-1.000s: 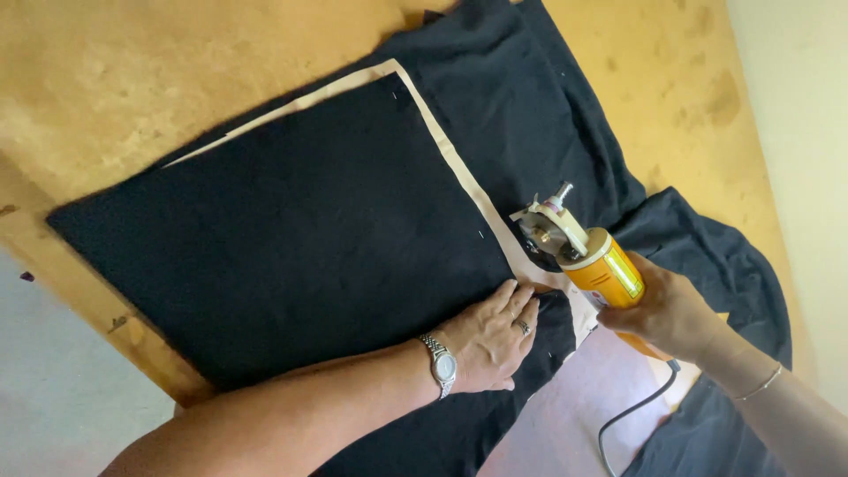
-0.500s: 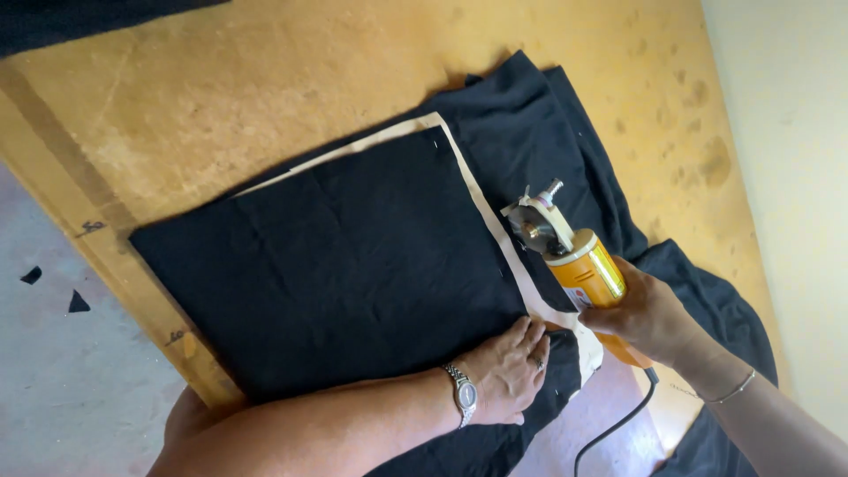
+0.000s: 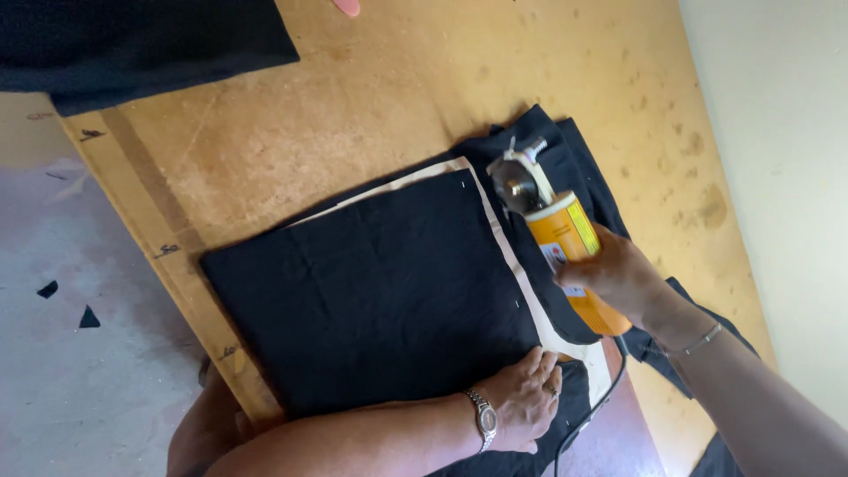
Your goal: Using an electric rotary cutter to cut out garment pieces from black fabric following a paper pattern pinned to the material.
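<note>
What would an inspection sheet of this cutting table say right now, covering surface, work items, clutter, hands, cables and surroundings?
Surface: worn wooden table, stained.
Work items: black fabric lying flat with a pale pattern edging it; orange cutter at the fabric's right edge.
Clutter: another dark cloth at the top left corner.
Hands: left hand pressing the fabric, wristwatch on; right hand gripping the cutter.
Cables: black cord trailing from the cutter.
Surroundings: grey floor with black scraps; pale wall.
</note>
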